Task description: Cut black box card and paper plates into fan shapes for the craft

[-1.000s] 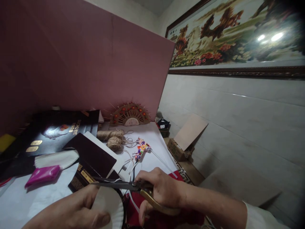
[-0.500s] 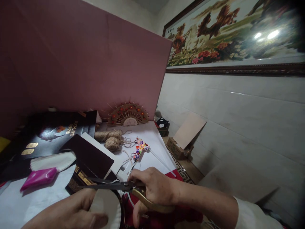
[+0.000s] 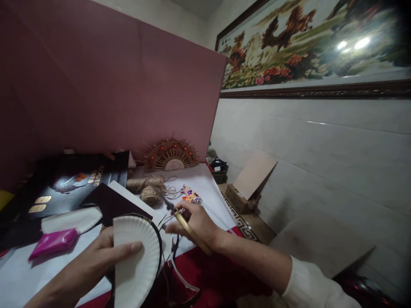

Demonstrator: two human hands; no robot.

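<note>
My left hand [image 3: 96, 261] grips a cut half of a white paper plate [image 3: 136, 261] with a black edge, thumb on its ribbed face, held upright low in front of me. My right hand [image 3: 195, 224] is closed on scissors [image 3: 181, 220] with brass handles and dark blades, which point up and away toward the twine. A curled white strip of plate rim [image 3: 180, 273] hangs below the hands over red cloth [image 3: 208, 278].
On the white table [image 3: 208, 179] lie two balls of jute twine [image 3: 146, 190], a colourful stick ornament [image 3: 190, 196], a fan-shaped craft [image 3: 171, 157], dark boxes [image 3: 70, 182], another plate piece [image 3: 70, 219] and a pink packet [image 3: 53, 241]. A maroon board [image 3: 112, 85] stands behind. A cardboard box [image 3: 244, 201] sits on the floor.
The scissors have left the plate and swung up and away to the right. My left hand has raised the cut plate half and turned its face toward me.
</note>
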